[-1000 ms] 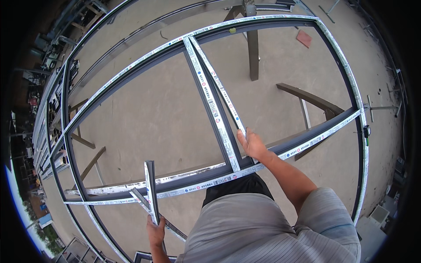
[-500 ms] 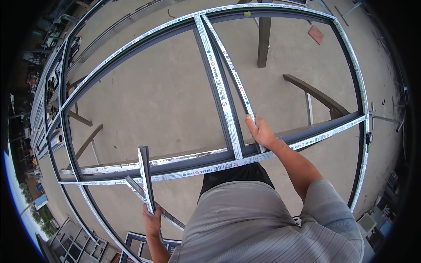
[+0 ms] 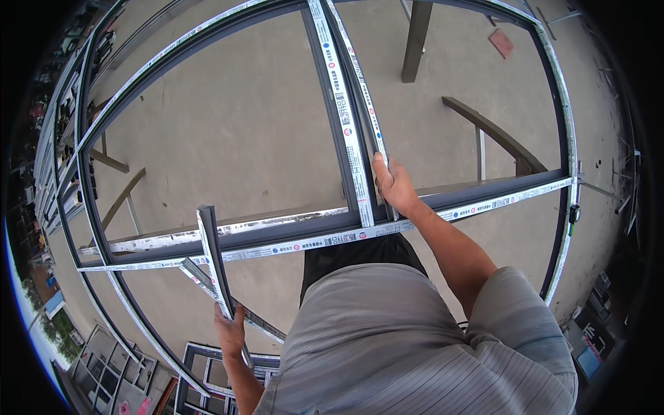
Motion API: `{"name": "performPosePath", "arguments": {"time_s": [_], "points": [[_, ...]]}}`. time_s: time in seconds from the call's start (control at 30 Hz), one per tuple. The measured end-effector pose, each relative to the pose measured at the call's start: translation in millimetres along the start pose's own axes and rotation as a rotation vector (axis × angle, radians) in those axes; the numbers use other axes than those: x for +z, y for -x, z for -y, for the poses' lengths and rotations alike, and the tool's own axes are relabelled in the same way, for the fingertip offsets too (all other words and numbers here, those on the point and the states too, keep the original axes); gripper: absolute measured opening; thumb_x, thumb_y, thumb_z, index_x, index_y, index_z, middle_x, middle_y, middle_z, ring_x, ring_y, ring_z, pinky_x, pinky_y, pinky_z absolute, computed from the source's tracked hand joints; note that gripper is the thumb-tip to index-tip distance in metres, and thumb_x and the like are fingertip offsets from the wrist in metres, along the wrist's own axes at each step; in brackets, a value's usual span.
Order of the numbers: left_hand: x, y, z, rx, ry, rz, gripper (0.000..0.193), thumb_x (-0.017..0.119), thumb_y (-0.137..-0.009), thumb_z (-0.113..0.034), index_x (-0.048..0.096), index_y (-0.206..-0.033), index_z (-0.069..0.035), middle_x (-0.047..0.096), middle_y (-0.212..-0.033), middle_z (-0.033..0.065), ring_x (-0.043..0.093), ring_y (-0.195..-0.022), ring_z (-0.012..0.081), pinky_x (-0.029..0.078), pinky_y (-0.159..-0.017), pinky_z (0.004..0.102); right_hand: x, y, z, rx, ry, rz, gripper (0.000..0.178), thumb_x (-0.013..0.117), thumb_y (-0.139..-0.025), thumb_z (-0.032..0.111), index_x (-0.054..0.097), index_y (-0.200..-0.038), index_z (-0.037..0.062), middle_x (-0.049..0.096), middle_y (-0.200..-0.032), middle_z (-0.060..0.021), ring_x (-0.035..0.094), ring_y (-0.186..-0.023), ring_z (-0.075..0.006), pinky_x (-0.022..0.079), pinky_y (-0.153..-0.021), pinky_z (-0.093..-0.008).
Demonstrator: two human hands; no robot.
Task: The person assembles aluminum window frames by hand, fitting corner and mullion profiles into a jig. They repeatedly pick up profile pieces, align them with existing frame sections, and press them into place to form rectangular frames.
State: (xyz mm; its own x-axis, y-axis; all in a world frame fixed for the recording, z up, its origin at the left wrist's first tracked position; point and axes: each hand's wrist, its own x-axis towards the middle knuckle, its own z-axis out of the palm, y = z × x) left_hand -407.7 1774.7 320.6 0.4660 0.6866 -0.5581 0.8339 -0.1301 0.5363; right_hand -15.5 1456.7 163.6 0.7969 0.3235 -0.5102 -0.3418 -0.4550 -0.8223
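Note:
A large dark grey window frame [image 3: 484,206] with white printed film lies in front of me. Its mullion [image 3: 339,104] runs away from me across the middle. Just right of the mullion, my right hand [image 3: 395,187] is closed around the near part of a narrow film-covered strip [image 3: 367,105], whose far part lies close beside the mullion. Low on the left, my left hand [image 3: 230,330] grips a short dark profile strip [image 3: 216,259], pointing up past the near rail. Another strip [image 3: 259,324] crosses it slantwise at that hand; whether the fingers hold this one too, I cannot tell.
Brown metal stand legs [image 3: 417,45] show through and around the frame. A reddish square piece [image 3: 501,43] lies on the concrete floor at the far right. Smaller frames [image 3: 197,360] stand at the lower left, and long profiles are stacked along the left side.
The right hand's strip has swung closer to the mullion. The whole scene has shifted slightly up and left in the view, and both hands keep their hold.

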Motion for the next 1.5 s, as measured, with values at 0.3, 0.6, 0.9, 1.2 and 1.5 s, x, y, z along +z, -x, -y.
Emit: {"name": "performPosePath", "arguments": {"time_s": [0.3,0.6,0.9,1.2,1.5], "points": [[-6.7,-19.8,2.5,0.097,-0.009,0.005,0.019,0.072,-0.102,-0.011,0.061,-0.115,-0.002,0.068,-0.09,0.0049,0.063,-0.08,0.0138,0.053,-0.074,0.0328,7.2,10.3,18.1,-0.036,0.393,-0.223,0.068,0.05,-0.113,0.055,0.068,-0.107,-0.01,0.071,-0.092,-0.0366,0.072,-0.094,-0.0516,0.056,-0.082,-0.0533],[-30.6,-61.6,71.6,0.189,0.032,0.042,0.029,0.069,-0.099,-0.007,0.059,-0.125,0.002,0.066,-0.093,0.0077,0.066,-0.08,0.0175,0.055,-0.073,0.0344,17.0,5.8,5.4,0.019,0.36,-0.328,0.074,0.048,-0.111,0.063,0.068,-0.103,-0.0085,0.074,-0.096,-0.0375,0.074,-0.094,-0.0547,0.057,-0.089,-0.0588],[-65.5,-59.7,60.4,0.223,0.033,-0.019,0.018,0.072,-0.099,-0.01,0.059,-0.108,-0.001,0.068,-0.084,0.0081,0.067,-0.076,0.0184,0.056,-0.071,0.0359,16.7,-9.6,-20.0,0.057,0.317,-0.25,0.093,0.044,-0.105,0.076,0.064,-0.128,-0.0118,0.071,-0.118,-0.0415,0.066,-0.12,-0.057,0.052,-0.106,-0.0557],[-92.9,-47.2,96.2,0.125,0.248,-0.072,0.02,0.075,-0.097,-0.014,0.062,-0.106,-0.002,0.068,-0.088,0.0068,0.066,-0.081,0.0175,0.055,-0.075,0.0366,38.5,3.6,18.6,0.108,0.613,-0.477,0.083,0.042,-0.108,0.07,0.064,-0.121,-0.009,0.072,-0.108,-0.0403,0.068,-0.11,-0.0589,0.054,-0.098,-0.06],[-142.7,-50.2,137.0,0.114,0.183,-0.196,0.031,0.077,-0.097,-0.023,0.065,-0.114,0.0,0.069,-0.095,0.0119,0.065,-0.09,0.0213,0.054,-0.085,0.0395,78.3,19.5,46.1,-0.483,0.781,-0.852,0.048,0.059,-0.109,0.034,0.061,-0.138,-0.0052,0.062,-0.127,-0.0314,0.058,-0.124,-0.0494,0.044,-0.11,-0.0575]]}}
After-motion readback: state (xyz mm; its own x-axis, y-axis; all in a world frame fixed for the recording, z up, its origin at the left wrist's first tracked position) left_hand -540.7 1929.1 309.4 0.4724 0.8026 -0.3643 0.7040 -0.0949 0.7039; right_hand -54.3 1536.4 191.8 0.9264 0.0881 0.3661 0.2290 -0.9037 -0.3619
